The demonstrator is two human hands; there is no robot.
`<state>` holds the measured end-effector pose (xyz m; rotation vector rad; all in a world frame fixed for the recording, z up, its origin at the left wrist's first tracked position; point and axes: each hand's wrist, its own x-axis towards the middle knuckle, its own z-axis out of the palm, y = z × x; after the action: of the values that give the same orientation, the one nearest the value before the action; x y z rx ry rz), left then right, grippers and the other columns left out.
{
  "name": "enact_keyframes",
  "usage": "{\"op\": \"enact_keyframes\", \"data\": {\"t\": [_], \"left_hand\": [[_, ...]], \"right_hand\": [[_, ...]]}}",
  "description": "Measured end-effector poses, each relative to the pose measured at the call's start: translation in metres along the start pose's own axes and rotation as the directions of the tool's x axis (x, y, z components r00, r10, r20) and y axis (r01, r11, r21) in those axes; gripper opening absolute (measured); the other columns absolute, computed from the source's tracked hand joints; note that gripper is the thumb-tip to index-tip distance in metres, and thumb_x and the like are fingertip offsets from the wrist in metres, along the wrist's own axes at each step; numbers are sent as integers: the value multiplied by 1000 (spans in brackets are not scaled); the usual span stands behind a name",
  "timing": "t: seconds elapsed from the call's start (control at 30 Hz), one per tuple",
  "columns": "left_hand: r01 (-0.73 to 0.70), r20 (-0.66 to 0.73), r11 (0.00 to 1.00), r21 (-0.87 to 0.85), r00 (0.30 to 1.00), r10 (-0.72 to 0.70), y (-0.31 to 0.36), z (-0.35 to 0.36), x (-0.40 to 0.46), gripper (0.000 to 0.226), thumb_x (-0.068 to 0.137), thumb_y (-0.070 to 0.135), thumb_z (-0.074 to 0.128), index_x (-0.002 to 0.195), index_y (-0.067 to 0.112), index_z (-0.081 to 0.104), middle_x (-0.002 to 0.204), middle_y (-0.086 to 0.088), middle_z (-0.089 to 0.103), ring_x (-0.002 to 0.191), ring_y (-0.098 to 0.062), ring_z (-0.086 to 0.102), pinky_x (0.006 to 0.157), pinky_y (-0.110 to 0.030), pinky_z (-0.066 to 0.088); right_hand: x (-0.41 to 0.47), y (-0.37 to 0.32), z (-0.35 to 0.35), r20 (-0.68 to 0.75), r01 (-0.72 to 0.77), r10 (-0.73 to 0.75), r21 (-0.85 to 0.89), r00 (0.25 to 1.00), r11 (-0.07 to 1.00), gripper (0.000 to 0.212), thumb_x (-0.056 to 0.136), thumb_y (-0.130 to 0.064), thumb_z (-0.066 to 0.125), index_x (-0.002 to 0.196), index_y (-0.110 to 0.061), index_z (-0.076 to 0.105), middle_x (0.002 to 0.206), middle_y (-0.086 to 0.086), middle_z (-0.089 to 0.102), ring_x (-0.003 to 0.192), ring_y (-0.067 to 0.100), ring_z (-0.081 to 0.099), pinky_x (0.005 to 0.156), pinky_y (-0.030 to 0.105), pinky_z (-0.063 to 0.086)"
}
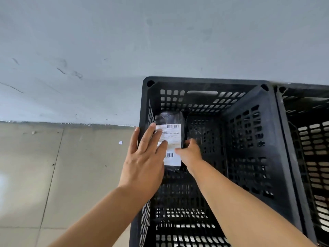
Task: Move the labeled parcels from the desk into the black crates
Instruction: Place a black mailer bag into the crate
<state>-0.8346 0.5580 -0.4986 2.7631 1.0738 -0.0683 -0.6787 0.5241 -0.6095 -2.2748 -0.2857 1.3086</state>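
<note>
Black-wrapped, the parcel point(169, 139) sits inside the crate point(249, 139) against its left wall, label up so it reads, your left hand point(144, 157) flat and released on it to steady it while your right hand point(189, 152) pinches its right edge.

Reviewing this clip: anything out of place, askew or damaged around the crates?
Little stands out. A small white scrap lies on the tiled floor left of the black crate, with specks of debris along the wall's foot. The labeled parcel looks intact; the right hand grips its edge, the left hand lies flat against it.
</note>
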Motion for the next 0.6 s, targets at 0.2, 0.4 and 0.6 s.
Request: {"op": "enact_keyframes", "data": {"t": [0.2, 0.4, 0.6], "left_hand": [[24, -31, 1000, -8, 999, -24, 0, 7, 1, 42, 68, 14, 72, 110, 10, 68, 137, -10, 54, 144, -28, 23, 114, -53, 17], [28, -19, 1000, -6, 999, -28, 0, 7, 2, 41, 68, 13, 72, 109, 12, 68, 136, -7, 55, 145, -26, 21, 116, -52, 13], [27, 3, 1000, 10, 1000, -27, 1, 4, 2, 43, 64, 10, 73, 106, 13, 68, 134, -6, 56, 144, -26, 21, 116, -52, 11]], "right_hand": [[14, 8, 8, -62, 29, -40, -161, 997, 987, 59, 95, -20, 53, 149, -23, 30, 143, 3, 49, 104, 22, 61, 72, 30, 50], [21, 14, 11, -111, 3, -34, -266, 993, 964, 50, 90, -34, 54, 140, -36, 45, 132, -3, 59, 113, 28, 59, 96, 46, 50], [15, 6, 4, -15, 41, -50, -351, 999, 935, 46, 95, -24, 53, 140, -24, 44, 133, -3, 58, 108, 22, 62, 84, 35, 53]]}}
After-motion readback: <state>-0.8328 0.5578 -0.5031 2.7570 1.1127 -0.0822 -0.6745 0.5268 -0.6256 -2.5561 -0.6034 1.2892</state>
